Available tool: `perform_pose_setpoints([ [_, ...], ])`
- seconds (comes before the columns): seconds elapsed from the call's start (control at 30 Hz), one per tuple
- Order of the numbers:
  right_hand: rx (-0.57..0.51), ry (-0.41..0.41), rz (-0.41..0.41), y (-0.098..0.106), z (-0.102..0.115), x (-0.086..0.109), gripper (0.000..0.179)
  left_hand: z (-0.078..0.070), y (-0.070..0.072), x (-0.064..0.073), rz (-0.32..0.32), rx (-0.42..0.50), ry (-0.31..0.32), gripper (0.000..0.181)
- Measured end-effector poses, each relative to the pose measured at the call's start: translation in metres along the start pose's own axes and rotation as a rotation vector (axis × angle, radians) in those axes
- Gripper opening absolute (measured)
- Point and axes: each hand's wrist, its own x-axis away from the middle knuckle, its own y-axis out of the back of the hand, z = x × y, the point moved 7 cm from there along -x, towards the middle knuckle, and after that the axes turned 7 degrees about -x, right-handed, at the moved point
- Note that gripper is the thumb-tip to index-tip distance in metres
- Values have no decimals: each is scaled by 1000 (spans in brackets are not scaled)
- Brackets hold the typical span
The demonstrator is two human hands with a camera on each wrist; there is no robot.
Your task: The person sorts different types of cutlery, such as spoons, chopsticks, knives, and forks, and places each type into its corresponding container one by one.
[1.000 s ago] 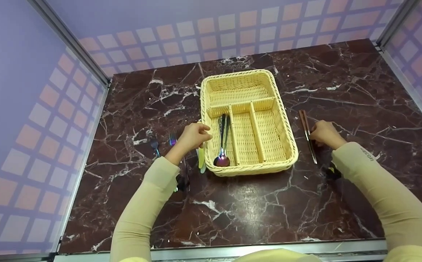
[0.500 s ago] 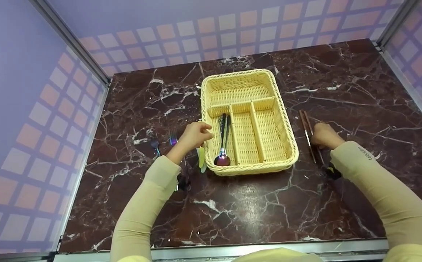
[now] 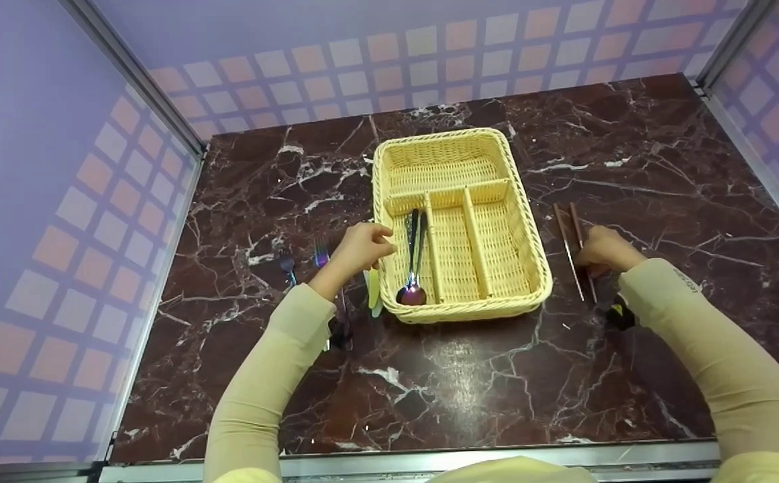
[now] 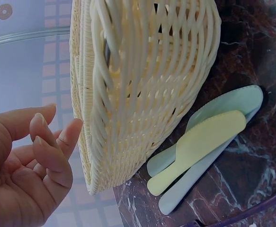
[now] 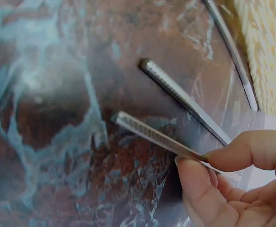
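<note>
My right hand (image 3: pixel 605 249) is low over the tabletop, right of the wicker basket (image 3: pixel 473 312). Between thumb and index finger it pinches a chopstick (image 5: pixel 152 138) with a ridged metal tip. A second chopstick (image 5: pixel 187 105) lies close beside it in the right wrist view, and a third (image 5: pixel 233 59) nearer the basket. Brown handles show on the chopsticks in the head view. My left hand (image 3: pixel 361 247) hovers at the basket's left rim, fingers loosely bent and holding nothing; whether it touches the rim I cannot tell. Dark-handled spoons (image 3: pixel 412 295) lie in the basket's left narrow compartment.
Beside the basket's left wall, a yellow knife (image 4: pixel 209 137) lies over a green one (image 4: pixel 232 101) and a pale one (image 4: pixel 187 184). Further left are forks (image 3: pixel 287 263), partly behind my left arm. Patterned panels (image 3: pixel 342 74) border the dark marble tabletop (image 3: pixel 463 396).
My right hand has shifted slightly right, and the chopsticks beside it have spread apart from a close bundle. My left hand stays at the basket's rim.
</note>
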Motion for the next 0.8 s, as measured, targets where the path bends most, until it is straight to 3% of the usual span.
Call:
perform_pose_setpoints([
  [0.07, -83, -23, 25, 1, -3, 0, 22, -1, 0, 0, 2, 1, -3, 41],
  [0.17, -180, -50, 66, 2, -6, 1, 12, -2, 0, 0, 2, 4, -11, 41],
  [0.33, -242, -48, 91, 11, -2, 5, 18, -4, 1, 0, 6, -4, -16, 42],
  [0.4, -252, -30, 82, 17, 3, 7, 13, -4, 1, 0, 9, -7, -15, 42],
  [0.47, -253, -6, 72, 23, 10, 9, 6, -5, 0, 0, 13, -2, -14, 42],
  [0.6, -238, 30, 62, 38, 26, 13, 12, -8, 0, -1, 13, -5, -25, 41],
  [0.8, -49, 189, 28, 57, 62, 21, 26, -13, -1, -2, 19, 8, -38, 40],
])
